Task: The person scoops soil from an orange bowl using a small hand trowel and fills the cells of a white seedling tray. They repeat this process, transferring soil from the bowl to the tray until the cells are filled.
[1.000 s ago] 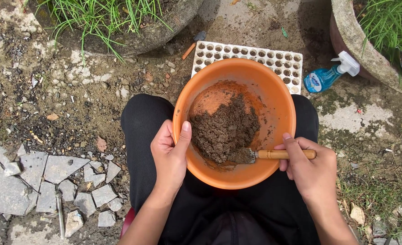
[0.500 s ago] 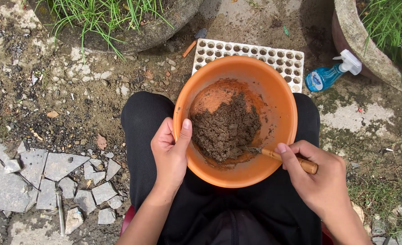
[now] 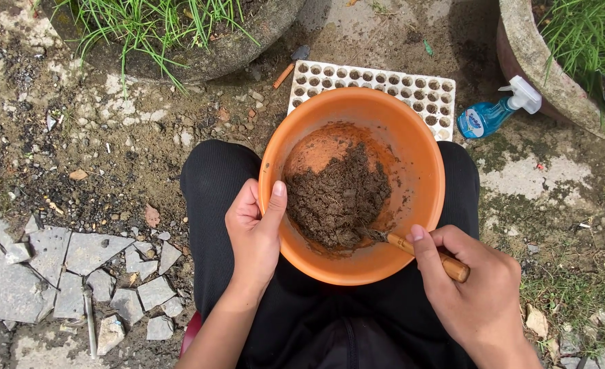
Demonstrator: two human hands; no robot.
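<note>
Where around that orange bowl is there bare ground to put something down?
Bare ground lies left of the orange bowl, between the stone planter and the broken slabs. Another patch sits below the spray bottle. Behind the bowl, the seed tray crowds things.

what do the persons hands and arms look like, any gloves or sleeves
Both the left hand and the right hand are bare: no gloves, rings, watch or bracelets show. The forearms are uncovered to the bottom edge of the picture, with no sleeves in view. The fingers have short, plain, unpainted nails.
</note>
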